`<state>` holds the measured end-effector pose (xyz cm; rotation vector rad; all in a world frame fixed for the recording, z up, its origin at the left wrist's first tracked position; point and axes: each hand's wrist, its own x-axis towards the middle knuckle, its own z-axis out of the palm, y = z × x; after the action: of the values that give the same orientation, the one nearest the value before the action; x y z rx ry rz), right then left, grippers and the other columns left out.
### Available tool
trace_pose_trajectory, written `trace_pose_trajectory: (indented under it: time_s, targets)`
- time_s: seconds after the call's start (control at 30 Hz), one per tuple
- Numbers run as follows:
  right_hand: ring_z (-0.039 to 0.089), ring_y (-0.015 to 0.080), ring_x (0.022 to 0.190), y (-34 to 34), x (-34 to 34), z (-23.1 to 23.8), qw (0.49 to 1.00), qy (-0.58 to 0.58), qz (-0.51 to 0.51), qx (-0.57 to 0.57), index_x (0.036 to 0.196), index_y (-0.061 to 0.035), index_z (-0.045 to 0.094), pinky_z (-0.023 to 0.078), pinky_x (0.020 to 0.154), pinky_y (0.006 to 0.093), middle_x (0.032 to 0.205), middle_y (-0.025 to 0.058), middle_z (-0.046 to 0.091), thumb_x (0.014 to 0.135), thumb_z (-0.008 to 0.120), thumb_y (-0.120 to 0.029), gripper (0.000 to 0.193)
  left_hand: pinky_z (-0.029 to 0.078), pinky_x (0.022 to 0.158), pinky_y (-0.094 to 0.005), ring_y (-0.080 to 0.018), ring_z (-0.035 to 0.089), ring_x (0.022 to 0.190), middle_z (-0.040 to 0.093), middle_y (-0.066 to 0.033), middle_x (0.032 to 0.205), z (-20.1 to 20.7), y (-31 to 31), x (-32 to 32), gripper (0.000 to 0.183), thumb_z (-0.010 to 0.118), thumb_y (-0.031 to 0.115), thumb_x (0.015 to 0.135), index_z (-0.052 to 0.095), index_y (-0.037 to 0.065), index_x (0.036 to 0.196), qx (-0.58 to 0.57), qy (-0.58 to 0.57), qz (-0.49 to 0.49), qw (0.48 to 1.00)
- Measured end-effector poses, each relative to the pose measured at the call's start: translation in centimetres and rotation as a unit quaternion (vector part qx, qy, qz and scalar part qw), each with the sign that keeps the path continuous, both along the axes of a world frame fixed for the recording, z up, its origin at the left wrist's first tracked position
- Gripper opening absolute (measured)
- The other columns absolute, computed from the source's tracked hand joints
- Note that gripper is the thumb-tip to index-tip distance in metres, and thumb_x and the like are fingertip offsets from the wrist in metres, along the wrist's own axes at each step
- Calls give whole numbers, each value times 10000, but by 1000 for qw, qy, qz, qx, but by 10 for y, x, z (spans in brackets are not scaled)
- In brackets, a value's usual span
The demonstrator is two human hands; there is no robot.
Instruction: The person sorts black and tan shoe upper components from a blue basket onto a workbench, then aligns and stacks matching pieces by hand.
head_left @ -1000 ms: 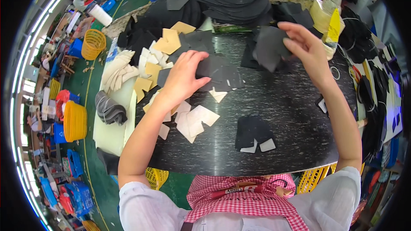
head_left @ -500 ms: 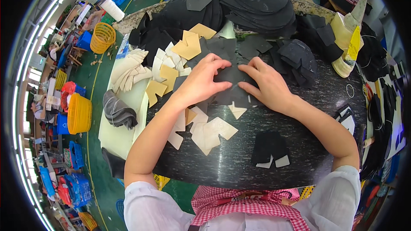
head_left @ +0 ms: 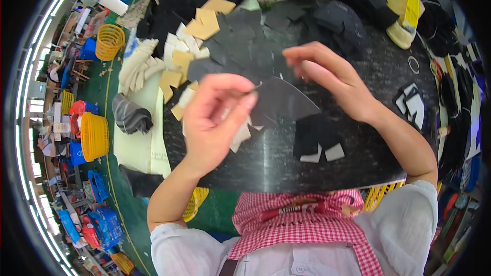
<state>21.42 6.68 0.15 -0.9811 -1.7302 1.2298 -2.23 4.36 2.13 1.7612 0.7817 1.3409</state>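
Note:
My left hand [head_left: 217, 117] pinches the edge of a dark grey cut piece [head_left: 284, 103] between thumb and fingertips. This piece has a curved upper edge and is raised above the dark streaked tabletop [head_left: 276, 166]. To its upper right my right hand [head_left: 330, 74] hovers with fingers loosely stretched and apart, holding nothing that I can see; its fingertips are blurred. Beyond both hands lie flat dark grey pieces [head_left: 240, 36]. Tan notched pieces [head_left: 204, 24] and white notched pieces [head_left: 179, 38] lie to the left. My left hand partly hides other pale pieces.
A black piece with white tabs [head_left: 317, 138] lies at the near right. Dark stacks [head_left: 337, 25] stand at the back, beside a cream-coloured form with a yellow tag [head_left: 404, 13]. White strips [head_left: 135, 71] and a tied grey bundle [head_left: 132, 114] rest at the left edge.
My left hand has come nearer and to the left, lifting a dark grey piece. My right hand has drawn off the flat pieces. The view has shifted, so the table sits higher.

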Motion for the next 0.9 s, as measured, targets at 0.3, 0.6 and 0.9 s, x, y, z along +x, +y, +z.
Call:
trace_pose_trajectory:
  time_s: [0.3, 0.6, 0.9]
  targets:
    - [528, 72, 534, -90, 23, -18, 991, -91, -73, -69, 1177, -60, 526, 421, 490, 231, 650, 20, 523, 835, 620, -23, 356, 421, 464, -202, -67, 553, 532, 551, -16, 706, -42, -31, 49, 449, 589, 8, 864, 385, 63, 1260, -182, 202, -119, 955]
    - [573, 173, 518, -86, 24, -32, 980, -188, -60, 37, 913, -40, 557, 444, 479, 295, 645, 80, 549, 787, 636, -45, 149, 402, 452, -241, -114, 523, 472, 503, -26, 643, -58, -28, 62, 400, 605, -4, 814, 462, 54, 1183, -90, 263, -99, 956]
    - [608, 267, 745, -9, 27, -11, 840, -393, -108, 359, 843, -57, 549, 493, 615, 360, 825, 85, 586, 756, 626, -77, 118, 433, 729, -344, -240, 541, 842, 548, -120, 939, -68, -31, 46, 319, 560, 116, 678, 581, -12, 970, 306, 459, -33, 833]
